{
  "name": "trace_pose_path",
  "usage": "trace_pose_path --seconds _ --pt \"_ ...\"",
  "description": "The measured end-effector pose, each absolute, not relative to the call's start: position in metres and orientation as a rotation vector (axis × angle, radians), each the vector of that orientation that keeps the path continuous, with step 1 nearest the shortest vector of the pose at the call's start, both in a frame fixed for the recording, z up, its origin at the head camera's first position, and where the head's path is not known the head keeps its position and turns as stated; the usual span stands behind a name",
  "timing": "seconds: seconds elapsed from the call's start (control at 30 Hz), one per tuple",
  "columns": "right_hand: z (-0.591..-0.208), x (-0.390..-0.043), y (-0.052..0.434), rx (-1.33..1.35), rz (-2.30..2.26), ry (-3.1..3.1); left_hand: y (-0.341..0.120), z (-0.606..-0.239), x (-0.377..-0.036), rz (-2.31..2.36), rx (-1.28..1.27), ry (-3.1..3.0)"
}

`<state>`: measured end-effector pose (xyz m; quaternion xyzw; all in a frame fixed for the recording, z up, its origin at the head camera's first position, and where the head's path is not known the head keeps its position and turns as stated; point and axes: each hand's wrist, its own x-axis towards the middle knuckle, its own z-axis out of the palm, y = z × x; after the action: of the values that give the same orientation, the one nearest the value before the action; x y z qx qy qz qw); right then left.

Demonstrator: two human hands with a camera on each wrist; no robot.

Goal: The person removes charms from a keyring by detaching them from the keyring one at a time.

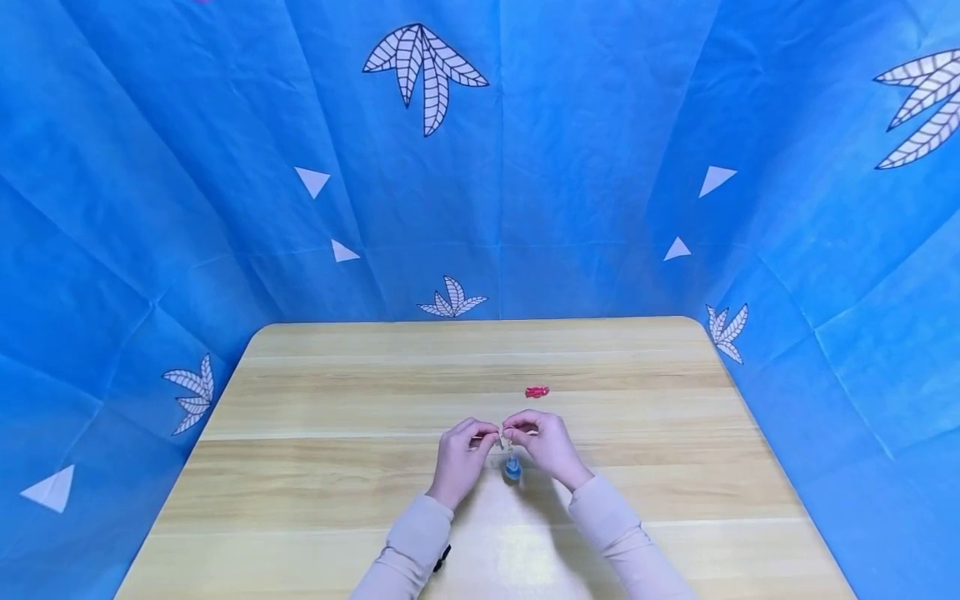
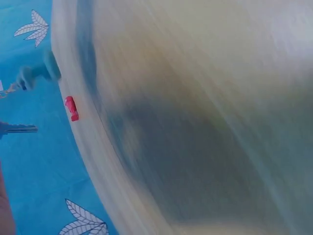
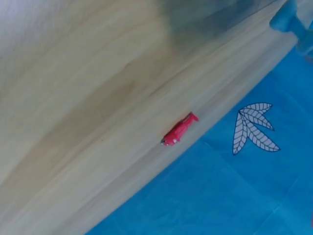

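Note:
In the head view my left hand (image 1: 459,458) and right hand (image 1: 549,446) meet fingertip to fingertip over the middle of the table. Between the left thumb and forefinger is pinched a small metal key, and the key (image 2: 18,129) points into the left wrist view from its left edge. My right fingers pinch the thin chain of a keychain. From it dangles a blue pendant (image 1: 512,467), narrow in the middle, also seen as a blurred pendant (image 3: 291,22) in the right wrist view. Where key and chain join is hidden by the fingertips.
Beyond the hands, a small red figure-like item (image 1: 537,392) lies on the wooden table (image 1: 315,392). Blue cloth (image 1: 585,167) with leaf prints hangs behind and at both sides. A small black object (image 1: 442,558) shows beside the left sleeve.

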<state>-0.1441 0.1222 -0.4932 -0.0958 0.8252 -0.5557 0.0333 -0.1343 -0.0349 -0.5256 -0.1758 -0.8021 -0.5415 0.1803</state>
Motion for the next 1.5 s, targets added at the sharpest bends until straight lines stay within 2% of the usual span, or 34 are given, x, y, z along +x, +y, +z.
trace_pose_path --seconds 0.2,0.4,0.57,0.77,1.07,1.5 --pt "-0.492 -0.144 0.120 -0.436 -1.584 2.690 -0.035 -0.526 -0.133 -1.399 -0.548 -2.281" --pt "-0.493 -0.144 0.120 -0.439 -1.575 2.732 -0.034 -0.519 -0.127 -1.751 -0.442 -2.321" --pt "-0.492 -0.144 0.121 -0.393 -1.636 2.665 -0.036 -0.529 -0.129 -1.993 -0.389 -2.336" --pt "-0.492 -0.144 0.123 -0.393 -1.634 2.636 -0.037 -0.526 -0.128 -1.933 -0.452 -2.358" --pt "-0.494 -0.144 0.124 -0.397 -1.624 2.613 -0.039 -0.493 -0.117 -1.804 -0.548 -2.393" --pt "-0.496 -0.146 0.124 -0.359 -1.636 2.564 -0.041 -0.524 -0.129 -1.652 -0.625 -2.363"
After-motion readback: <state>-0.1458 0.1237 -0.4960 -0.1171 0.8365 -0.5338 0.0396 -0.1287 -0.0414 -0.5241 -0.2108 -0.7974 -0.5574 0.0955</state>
